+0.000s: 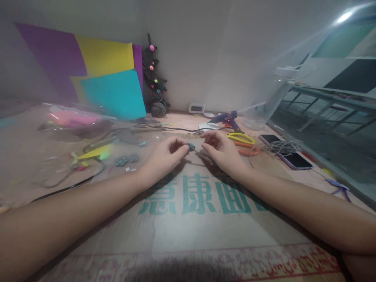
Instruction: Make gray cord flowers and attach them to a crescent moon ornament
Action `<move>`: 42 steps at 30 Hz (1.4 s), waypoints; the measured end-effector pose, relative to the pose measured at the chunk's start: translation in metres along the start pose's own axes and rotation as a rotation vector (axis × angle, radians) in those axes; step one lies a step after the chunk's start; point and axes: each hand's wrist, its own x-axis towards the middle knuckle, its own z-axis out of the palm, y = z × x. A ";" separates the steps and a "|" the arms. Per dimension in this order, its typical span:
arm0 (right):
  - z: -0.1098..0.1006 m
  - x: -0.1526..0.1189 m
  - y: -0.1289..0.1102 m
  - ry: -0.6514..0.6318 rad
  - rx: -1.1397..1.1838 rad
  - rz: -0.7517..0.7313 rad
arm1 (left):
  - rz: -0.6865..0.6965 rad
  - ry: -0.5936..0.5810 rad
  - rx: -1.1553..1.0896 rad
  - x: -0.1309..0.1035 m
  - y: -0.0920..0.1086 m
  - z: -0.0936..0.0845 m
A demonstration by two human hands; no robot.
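Observation:
My left hand is closed in a pinch, with thumb and forefinger on a small dark teal piece. Its shape is too blurred to make out. From that piece a thin, stem-like strand slants towards my right hand. The fingers of this hand are curled, and a gap shows between thumb and forefinger; whether the strand touches the fingers I cannot tell. Both hands are over a cardboard sheet with green printed characters. Left of my left hand lie dark teal flower-like pieces, with small white bits beside them.
A glue gun, yellow-handled tool, orange loop, phone and coiled cable lie to the right. A small decorated tree, white clock and clear pitcher stand behind. Coloured sheets lean on the wall.

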 end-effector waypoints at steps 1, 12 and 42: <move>0.000 0.000 0.000 0.005 -0.009 -0.008 | -0.002 -0.001 -0.005 0.000 0.000 0.000; -0.001 -0.003 -0.005 0.004 -0.100 -0.005 | 0.011 -0.013 0.008 0.000 -0.001 0.000; 0.001 -0.002 0.001 -0.010 0.100 -0.004 | -0.006 -0.030 0.037 0.000 -0.001 -0.001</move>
